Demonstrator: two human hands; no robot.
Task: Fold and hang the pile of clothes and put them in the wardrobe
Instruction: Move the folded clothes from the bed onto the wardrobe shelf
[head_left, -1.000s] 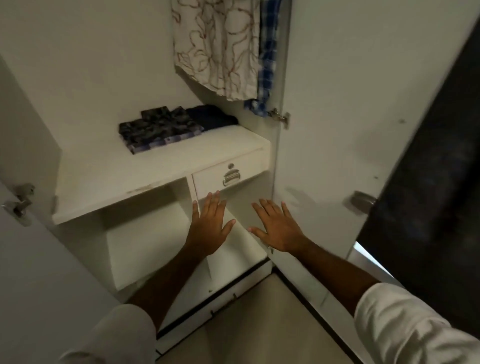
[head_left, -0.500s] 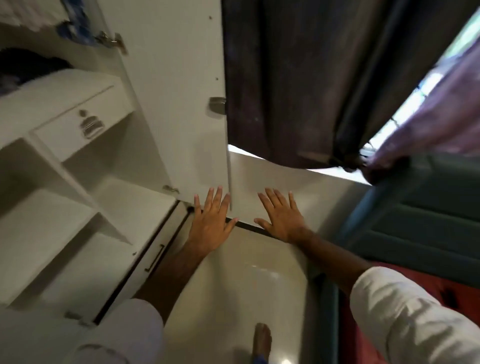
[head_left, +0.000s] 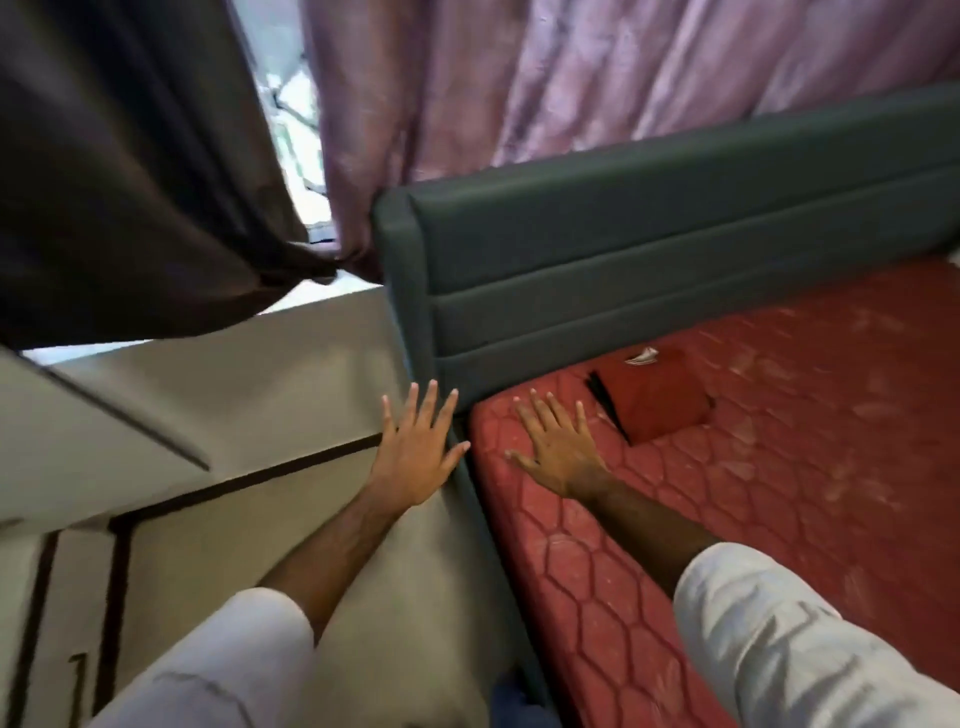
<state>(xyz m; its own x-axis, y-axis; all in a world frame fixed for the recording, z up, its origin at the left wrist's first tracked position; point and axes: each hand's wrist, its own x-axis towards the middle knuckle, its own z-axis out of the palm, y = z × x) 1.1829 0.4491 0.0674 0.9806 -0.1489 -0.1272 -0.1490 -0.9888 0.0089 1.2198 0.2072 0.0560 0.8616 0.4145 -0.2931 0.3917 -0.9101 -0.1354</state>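
Observation:
A folded dark red garment (head_left: 657, 397) with a white label lies on the red quilted mattress (head_left: 779, 467), close to the grey headboard (head_left: 649, 260). My left hand (head_left: 415, 452) is held out flat with fingers spread, over the floor beside the bed's edge, holding nothing. Just to the left of the red garment, my right hand (head_left: 558, 449) is also flat and spread above the mattress, and it holds nothing. The wardrobe is only a white blurred strip (head_left: 104, 415) at the left.
A dark curtain (head_left: 130, 156) hangs at upper left and a pink curtain (head_left: 519, 78) behind the headboard, with a bright window gap between them. The beige floor (head_left: 389, 597) runs between the wardrobe and the bed frame.
The view has swung right from the open wardrobe with its folded clothes and hanging shirts to the bed. Both hands stay flat and spread in front of me.

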